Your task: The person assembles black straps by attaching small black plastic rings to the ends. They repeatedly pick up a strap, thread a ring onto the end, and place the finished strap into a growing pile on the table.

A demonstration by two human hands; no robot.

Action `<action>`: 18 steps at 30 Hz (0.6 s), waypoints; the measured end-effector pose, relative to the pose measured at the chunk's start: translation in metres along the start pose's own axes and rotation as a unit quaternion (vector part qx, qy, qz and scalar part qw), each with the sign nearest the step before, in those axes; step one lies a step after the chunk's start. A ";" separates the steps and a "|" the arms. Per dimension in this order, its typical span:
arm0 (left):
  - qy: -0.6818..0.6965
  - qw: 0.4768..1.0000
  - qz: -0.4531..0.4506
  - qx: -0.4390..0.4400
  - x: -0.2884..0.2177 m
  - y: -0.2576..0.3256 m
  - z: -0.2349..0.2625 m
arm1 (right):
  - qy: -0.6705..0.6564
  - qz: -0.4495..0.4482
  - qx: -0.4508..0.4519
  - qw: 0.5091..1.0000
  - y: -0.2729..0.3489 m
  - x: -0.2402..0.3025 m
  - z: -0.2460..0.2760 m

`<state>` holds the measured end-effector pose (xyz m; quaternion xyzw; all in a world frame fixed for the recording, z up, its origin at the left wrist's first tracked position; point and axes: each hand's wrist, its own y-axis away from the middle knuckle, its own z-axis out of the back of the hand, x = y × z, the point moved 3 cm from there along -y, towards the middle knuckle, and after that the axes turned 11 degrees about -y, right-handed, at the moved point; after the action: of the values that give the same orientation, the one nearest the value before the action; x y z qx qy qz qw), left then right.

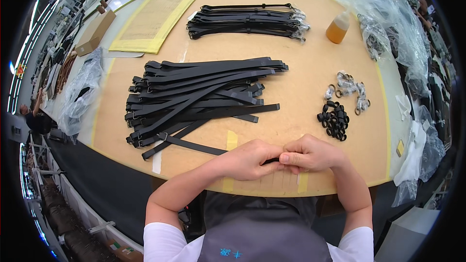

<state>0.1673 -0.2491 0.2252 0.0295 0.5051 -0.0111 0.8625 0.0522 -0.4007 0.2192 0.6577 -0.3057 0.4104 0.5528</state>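
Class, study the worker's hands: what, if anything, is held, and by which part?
A black strap, held in the left hand and right hand toward the end away from its buckle.

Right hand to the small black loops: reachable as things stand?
Probably yes: the black loops lie just beyond the right hand, with only bare tabletop visible between. It seems busy with a black strap, though, so it might need freeing first.
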 end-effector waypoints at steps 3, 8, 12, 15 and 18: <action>0.026 0.999 -0.016 -0.011 0.002 0.003 -0.001 | 0.008 0.033 0.005 0.999 -0.002 0.000 -0.009; 0.008 1.000 0.008 0.017 0.006 0.008 0.017 | -0.142 0.106 -0.025 0.984 -0.007 -0.010 -0.018; 0.022 0.997 0.074 -0.005 0.003 0.023 0.029 | -0.204 0.130 -0.050 0.969 -0.002 -0.009 -0.021; 0.014 0.994 0.089 -0.064 0.003 0.053 0.047 | -0.210 0.170 -0.081 0.959 0.006 -0.008 -0.013; -0.125 0.983 0.079 -0.104 0.005 0.098 0.076 | -0.205 0.245 -0.105 0.942 0.023 0.008 0.000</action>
<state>0.2410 -0.1559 0.2615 -0.0222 0.3875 0.1065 0.9154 0.0367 -0.4053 0.2368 0.5704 -0.6056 0.3553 0.4262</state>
